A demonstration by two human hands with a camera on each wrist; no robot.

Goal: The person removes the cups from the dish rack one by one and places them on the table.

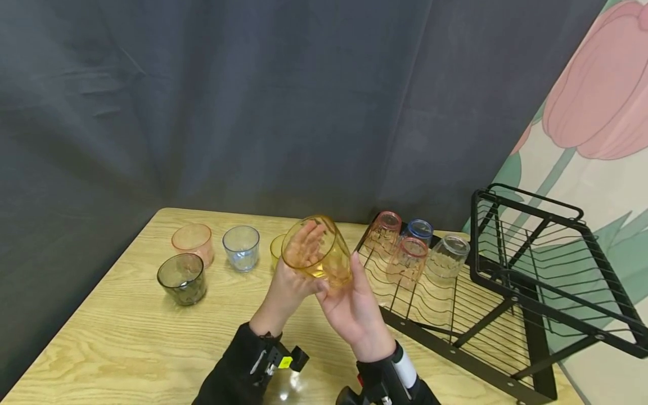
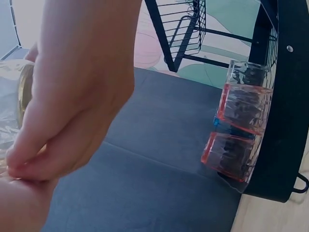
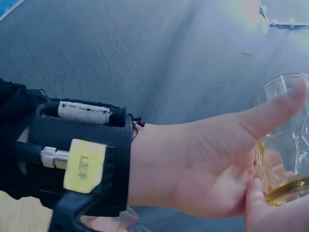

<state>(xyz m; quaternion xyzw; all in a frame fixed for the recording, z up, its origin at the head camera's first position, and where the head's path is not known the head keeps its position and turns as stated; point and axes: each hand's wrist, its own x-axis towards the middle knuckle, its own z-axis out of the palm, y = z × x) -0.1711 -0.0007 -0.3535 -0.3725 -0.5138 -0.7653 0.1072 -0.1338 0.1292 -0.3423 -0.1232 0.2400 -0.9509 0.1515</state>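
In the head view an amber see-through glass (image 1: 331,256) is held up tilted above the table, its mouth towards the camera's lower left. My left hand (image 1: 291,281) grips it from the left; its fingers show through the wall. The right hand (image 1: 356,312) holds the glass near its base, thumb up along the right side. From the right wrist view, the left hand's thumb lies along the wall of the same glass (image 3: 294,145). A yellow glass (image 1: 276,247) stands behind the left hand, partly hidden.
A black two-tier dish rack (image 1: 445,351) stands at right, with a pink glass (image 1: 407,259), a blue-rimmed glass (image 1: 420,229) and a clear glass (image 1: 448,257) upside down among several. Upright at left are a grey glass (image 1: 183,281), a pink glass (image 1: 194,242) and a blue glass (image 1: 242,250).
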